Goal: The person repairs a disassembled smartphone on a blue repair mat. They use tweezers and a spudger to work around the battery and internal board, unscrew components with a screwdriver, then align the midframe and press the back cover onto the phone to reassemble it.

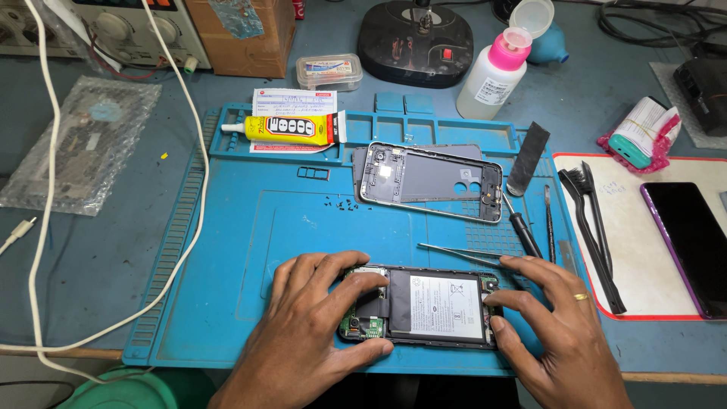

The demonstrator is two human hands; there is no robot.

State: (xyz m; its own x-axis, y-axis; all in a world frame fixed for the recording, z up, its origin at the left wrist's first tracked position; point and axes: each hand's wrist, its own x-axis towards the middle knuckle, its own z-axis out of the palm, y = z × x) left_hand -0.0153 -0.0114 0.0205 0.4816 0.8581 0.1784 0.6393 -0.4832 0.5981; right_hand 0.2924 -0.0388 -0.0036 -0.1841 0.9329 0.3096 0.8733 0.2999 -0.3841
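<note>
Both hands clamp the opened phone (pixel 420 305) at the blue mat's (pixel 227 250) near edge, left hand (pixel 318 322) and right hand (pixel 556 322) fingers curled round its ends, probably needing tweezers (pixel 458 254) next

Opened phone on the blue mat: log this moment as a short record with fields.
surface: blue repair mat
held item: opened phone, back off, battery and circuit board exposed
left hand: grips the phone's left end
right hand: fingers at the phone's right end
behind phone: removed back frame, loose screws
tools: tweezers, screwdriver, black brushes
also: yellow glue tube, pink-capped bottle
</note>
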